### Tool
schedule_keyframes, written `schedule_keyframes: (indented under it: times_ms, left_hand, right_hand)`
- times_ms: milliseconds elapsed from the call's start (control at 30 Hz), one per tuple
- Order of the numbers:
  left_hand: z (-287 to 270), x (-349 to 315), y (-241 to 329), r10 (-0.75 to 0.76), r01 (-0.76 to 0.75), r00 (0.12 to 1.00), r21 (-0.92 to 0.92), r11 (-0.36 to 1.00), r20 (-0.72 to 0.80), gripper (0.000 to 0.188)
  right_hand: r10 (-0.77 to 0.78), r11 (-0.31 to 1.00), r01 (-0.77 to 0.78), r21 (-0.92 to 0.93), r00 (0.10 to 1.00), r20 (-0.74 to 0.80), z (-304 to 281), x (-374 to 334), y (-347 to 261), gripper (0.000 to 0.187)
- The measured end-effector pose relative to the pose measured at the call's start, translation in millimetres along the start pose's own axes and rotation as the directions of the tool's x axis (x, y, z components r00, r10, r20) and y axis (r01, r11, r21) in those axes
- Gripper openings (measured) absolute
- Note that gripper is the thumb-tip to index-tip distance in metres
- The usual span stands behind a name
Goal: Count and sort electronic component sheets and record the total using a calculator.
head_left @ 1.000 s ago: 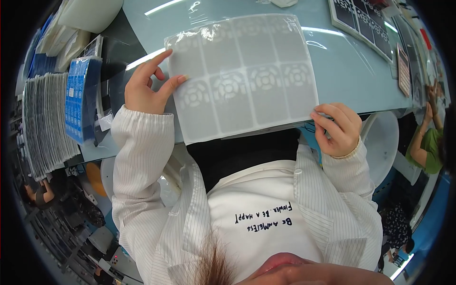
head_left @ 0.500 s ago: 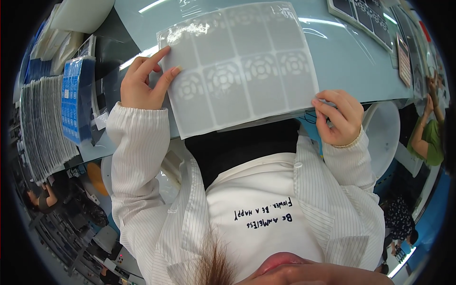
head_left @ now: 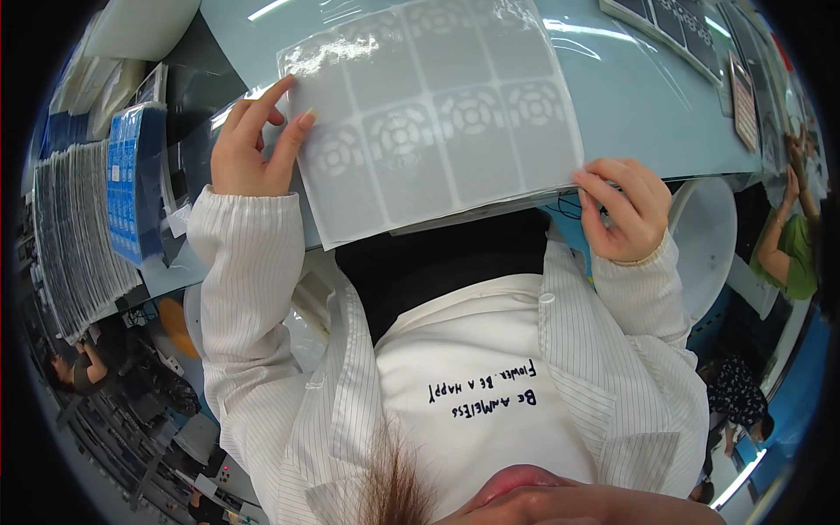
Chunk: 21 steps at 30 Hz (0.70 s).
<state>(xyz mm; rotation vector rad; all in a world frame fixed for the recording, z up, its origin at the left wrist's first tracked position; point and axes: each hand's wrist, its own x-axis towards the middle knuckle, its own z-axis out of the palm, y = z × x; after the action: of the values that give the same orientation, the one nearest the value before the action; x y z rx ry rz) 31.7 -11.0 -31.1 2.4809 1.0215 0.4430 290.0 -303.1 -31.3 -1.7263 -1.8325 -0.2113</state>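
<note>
A translucent grey plastic sheet (head_left: pixel 411 188), divided into panels with pale ring-shaped patterns, lies in front of me at a slight tilt. Its near edge overhangs the table. My right hand (head_left: pixel 626 208) pinches its near right corner between thumb and fingers. At the left edge is my left hand (head_left: pixel 255 144), thumb and index finger spread apart, their tips touching the sheet's border. Glare whitens the far left part of the sheet. Beneath its near edge another thin layer (head_left: pixel 472 220) shows; I cannot tell what it is.
A tall stack of thin sheets (head_left: pixel 79 236) and a blue printed pack (head_left: pixel 131 184) stand at the left. Dark patterned panels (head_left: pixel 669 26) lie at the far right of the glass-topped table (head_left: pixel 647 122), with a pinkish phone-shaped item (head_left: pixel 743 103) nearby. Other people sit further off on both sides.
The sheet has shifted slightly left and away from me, its right corner still pinched. My left hand has moved the same way along with its edge.
</note>
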Motion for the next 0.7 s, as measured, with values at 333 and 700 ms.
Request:
schedule_keyframes:
  times_ms: [333, 700]
  left_hand:
    - [-53.7, -38.6, 14.2, 0.195, -0.212, 0.973, -0.153, 0.965, -0.122, 0.028]
    - [-56.0, -71.6, 41.9, 0.28, -0.284, 0.959, -0.205, 0.937, -0.049, 0.035]
  right_hand:
    - [0.651, 0.521, -0.775, 0.356, 0.631, 0.421, 53.2, -61.4, -21.9, 0.039]
    - [0.203, 0.269, -0.732, 0.626, 0.678, 0.706, 50.9, -47.3, -17.1, 0.012]
